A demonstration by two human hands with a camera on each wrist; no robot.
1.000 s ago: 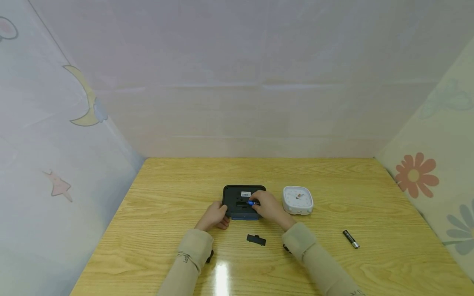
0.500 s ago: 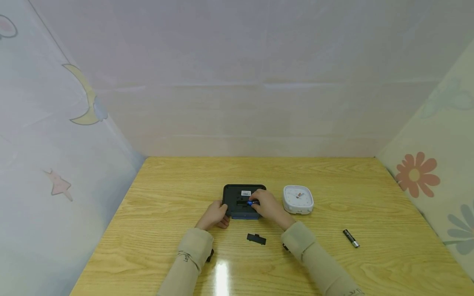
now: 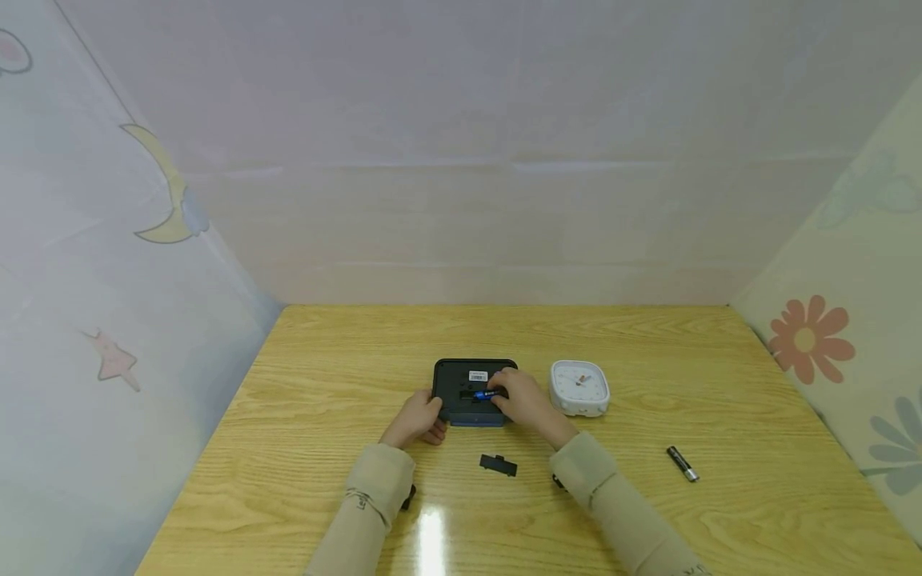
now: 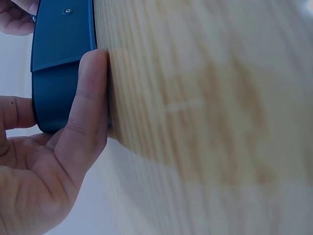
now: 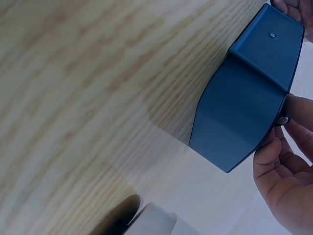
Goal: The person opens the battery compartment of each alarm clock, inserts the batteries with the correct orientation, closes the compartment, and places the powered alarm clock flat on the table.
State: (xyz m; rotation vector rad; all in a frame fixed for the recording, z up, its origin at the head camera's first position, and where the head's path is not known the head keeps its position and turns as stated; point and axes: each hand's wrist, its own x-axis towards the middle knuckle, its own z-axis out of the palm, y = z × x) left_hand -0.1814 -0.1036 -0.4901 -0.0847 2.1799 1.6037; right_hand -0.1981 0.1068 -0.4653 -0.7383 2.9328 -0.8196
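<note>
A black box-shaped device [image 3: 450,384] lies on the table with a barcode label and a battery slot facing up. My left hand [image 3: 416,419] grips its near left corner; in the left wrist view the thumb and fingers [image 4: 83,103] lie on either side of that corner. Between thumb and fingertips my right hand [image 3: 524,406] pinches a blue battery [image 3: 486,394] over the slot, slightly tilted. The right wrist view shows only the battery's metal end [image 5: 283,120] between the fingers. Whether it touches the slot's contacts I cannot tell.
A white clock [image 3: 579,387] stands just right of my right hand. The loose black battery cover [image 3: 499,466] lies in front of the device. A black-and-silver battery [image 3: 682,464] lies farther right on the wooden table [image 3: 324,360]. Printed sheets hang around the table.
The blue battery has shifted slightly left and tilted over the slot, with more of its side showing. My left hand and the device stay in place.
</note>
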